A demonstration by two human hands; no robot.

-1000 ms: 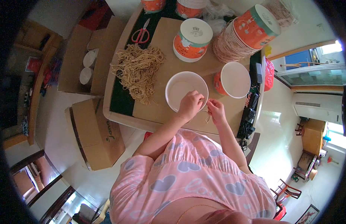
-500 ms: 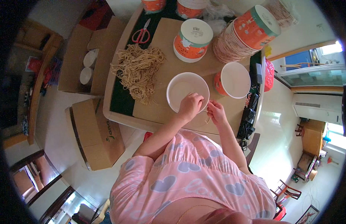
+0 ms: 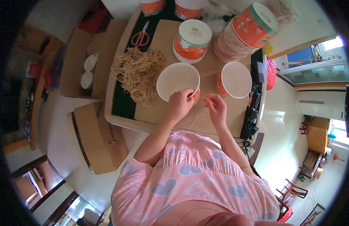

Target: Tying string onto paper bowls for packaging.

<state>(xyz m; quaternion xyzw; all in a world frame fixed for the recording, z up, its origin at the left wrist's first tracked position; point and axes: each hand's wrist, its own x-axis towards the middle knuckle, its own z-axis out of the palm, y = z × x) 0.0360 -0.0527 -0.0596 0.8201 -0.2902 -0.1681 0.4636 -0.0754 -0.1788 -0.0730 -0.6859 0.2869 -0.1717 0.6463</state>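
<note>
A white-lined paper tub (image 3: pixel 169 79) with an orange outside tilts toward me near the table's middle. My left hand (image 3: pixel 180 103) is closed on its near right rim, fingers pinching the edge. Just to the right, apart from the tub, my right hand (image 3: pixel 216 107) has its thumb and fingers pinched together. A thin beige string (image 3: pixel 197 117) curves over the board below it, its upper end running to the right fingers. Left of the tub lies a loose heap of beige strings (image 3: pixel 138 75). Another open paper tub (image 3: pixel 236 80) stands to the right.
Red-handled scissors (image 3: pixel 140 37) lie behind the string heap. An upside-down tub (image 3: pixel 192 41) and a leaning stack of tubs (image 3: pixel 244 34) are at the back. Black adapters and cables (image 3: pixel 249 120) line the right edge. Cardboard boxes (image 3: pixel 95 137) stand on the floor at left.
The tub has shifted left and away from me with my left hand, and tilts more. My right hand has come apart from its rim and sits slightly higher.
</note>
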